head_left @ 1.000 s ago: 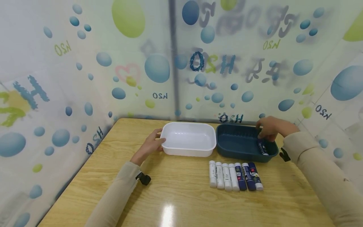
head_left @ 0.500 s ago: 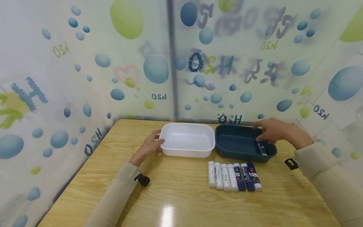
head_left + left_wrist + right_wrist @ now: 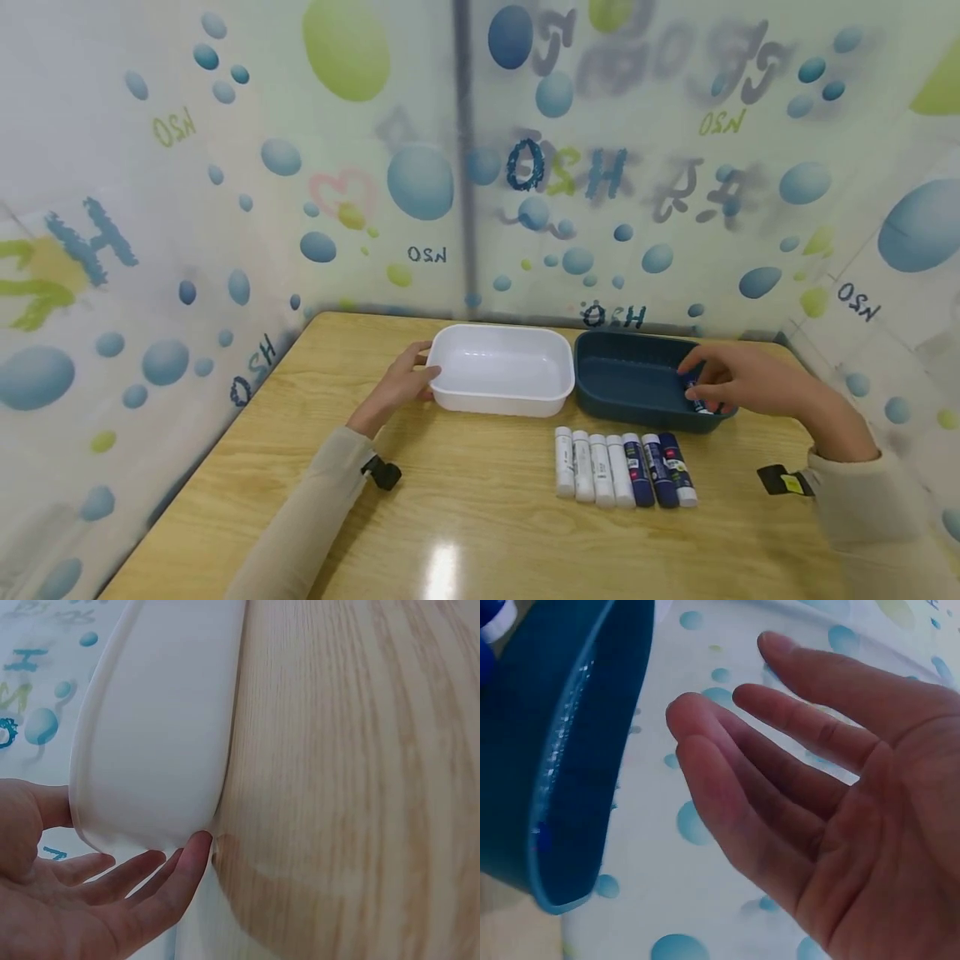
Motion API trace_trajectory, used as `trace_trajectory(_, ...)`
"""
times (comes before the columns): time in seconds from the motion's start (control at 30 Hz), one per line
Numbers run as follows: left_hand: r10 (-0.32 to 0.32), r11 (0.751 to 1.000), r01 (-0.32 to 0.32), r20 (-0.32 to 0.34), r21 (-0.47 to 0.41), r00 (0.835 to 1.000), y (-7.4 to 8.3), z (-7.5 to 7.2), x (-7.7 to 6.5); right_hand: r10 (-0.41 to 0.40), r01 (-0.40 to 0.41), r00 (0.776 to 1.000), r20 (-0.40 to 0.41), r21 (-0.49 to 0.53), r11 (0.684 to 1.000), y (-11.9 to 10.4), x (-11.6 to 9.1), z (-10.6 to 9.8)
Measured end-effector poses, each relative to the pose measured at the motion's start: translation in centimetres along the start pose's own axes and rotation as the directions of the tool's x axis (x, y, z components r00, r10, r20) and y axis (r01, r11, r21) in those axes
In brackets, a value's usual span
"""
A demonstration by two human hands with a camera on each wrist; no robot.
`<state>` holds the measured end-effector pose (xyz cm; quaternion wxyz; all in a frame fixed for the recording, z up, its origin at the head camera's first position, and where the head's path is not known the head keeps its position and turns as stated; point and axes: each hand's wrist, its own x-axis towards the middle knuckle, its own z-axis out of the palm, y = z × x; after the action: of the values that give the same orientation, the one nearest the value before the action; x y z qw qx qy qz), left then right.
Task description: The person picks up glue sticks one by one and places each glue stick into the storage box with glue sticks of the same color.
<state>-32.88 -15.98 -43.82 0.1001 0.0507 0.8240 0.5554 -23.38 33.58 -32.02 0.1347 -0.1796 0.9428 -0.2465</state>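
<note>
In the head view, my left hand grips the left end of a white rectangular tray. Its thumb lies over the rim and its fingers touch the outer end wall. Beside that tray stands a dark blue tray. My right hand is over the right end of the dark tray, partly covering a navy glue stick that lies inside. In the right wrist view, the right hand holds nothing and its fingers are loosely bent, apart from the dark tray.
In front of the trays, several glue sticks lie side by side in a row, with white ones on the left and navy ones on the right. Behind the wooden table rises a curtain with bubble prints.
My right hand has come away from the glue stick in the dark tray and shifted right and nearer to me. The left hand stays at the white tray.
</note>
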Motion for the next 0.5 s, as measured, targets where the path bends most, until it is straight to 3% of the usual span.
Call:
trace_trajectory(0.13, -0.001, 1.000, 0.001, -0.002, -0.001, 1.000, -0.1, 0.2, -0.1, 0.002, -0.003, 1.000, 0.009, 0.045, 0.999, 1.1, -0.6, 1.3)
trace_trajectory(0.5, 0.004, 1.000, -0.004, -0.003, 0.022, 1.000, -0.1, 0.0, 0.1, 0.057, -0.086, 0.987, 0.151, 0.195, 0.977, 2.4, -0.3, 4.0)
